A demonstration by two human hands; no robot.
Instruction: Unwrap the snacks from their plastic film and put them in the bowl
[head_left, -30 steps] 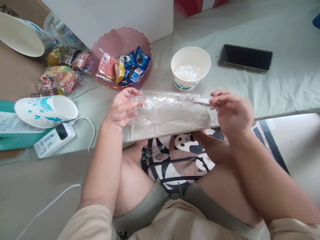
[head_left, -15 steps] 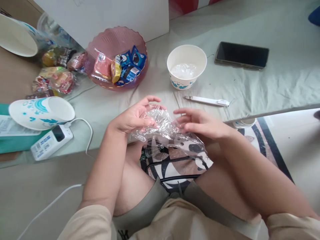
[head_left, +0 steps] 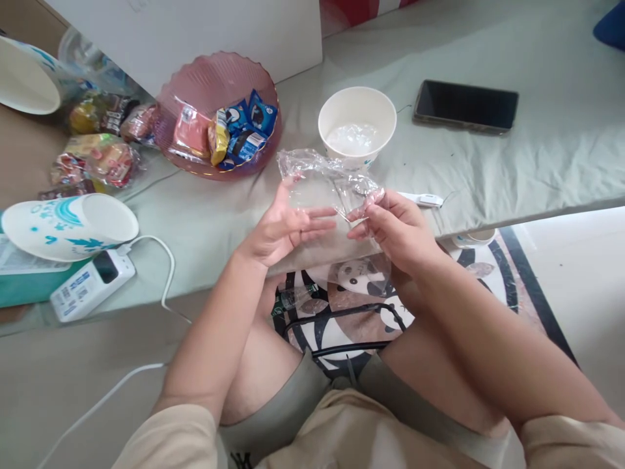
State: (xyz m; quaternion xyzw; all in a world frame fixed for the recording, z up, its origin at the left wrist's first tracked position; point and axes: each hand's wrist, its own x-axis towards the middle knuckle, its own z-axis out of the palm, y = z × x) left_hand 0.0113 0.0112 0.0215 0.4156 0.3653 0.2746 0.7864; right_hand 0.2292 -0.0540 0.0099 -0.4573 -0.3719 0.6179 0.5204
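Clear crinkled plastic film (head_left: 325,163) is spread up between my two hands, over the table's front edge. My left hand (head_left: 283,228) has one raised finger at the film's left part, while other fingers stretch out to the right behind or within it. Between the thumb and fingers of my right hand (head_left: 398,225), the film's right edge is pinched. Just beyond the film stands a white paper bowl (head_left: 381,120) with a blue leaf print and clear plastic inside. A white pen-like tool (head_left: 424,199) lies partly hidden behind my right hand.
A pink glass bowl (head_left: 195,71) holds several snack packets. To its left are wrapped snacks (head_left: 114,161) and a tipped paper cup (head_left: 63,225). A white power bank (head_left: 92,283) with a cable lies nearby. The phone (head_left: 466,106) rests at the right.
Both hands have moved up and forward, the left also rightward. The film, bunched before, is now spread higher in front of the bowl. My right fingers have closed on its edge.
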